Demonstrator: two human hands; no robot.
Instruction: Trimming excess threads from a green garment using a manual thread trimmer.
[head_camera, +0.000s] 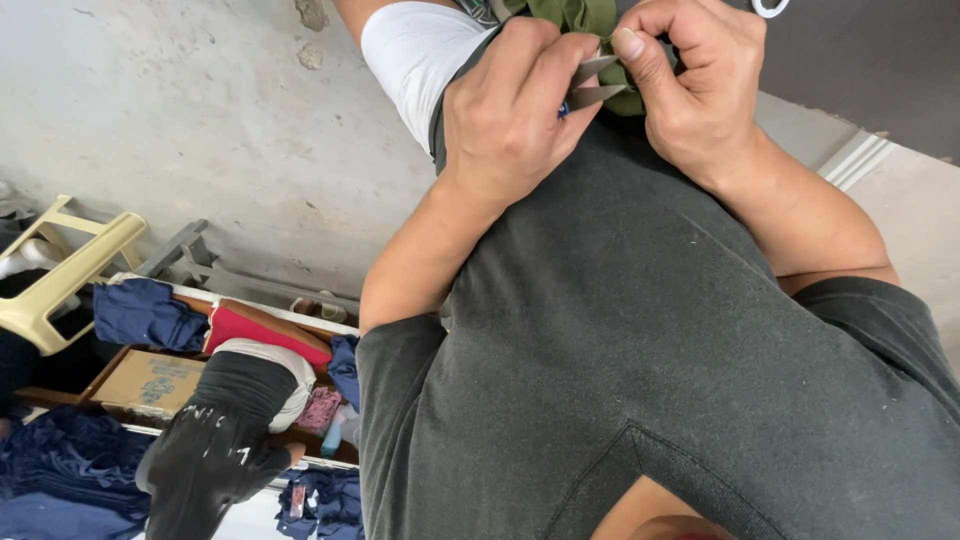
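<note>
Left hand (510, 115) closed around small grey metal thread snips (592, 82) (blades pointing right), right hand (690, 85) just beside pinching olive-green fabric (575, 14).

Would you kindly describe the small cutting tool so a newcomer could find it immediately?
Start at the dark grey shirt and go up to the two hands. The thread snips poke from the left hand, two grey pointed blades, the only metal against the green fabric.
</note>
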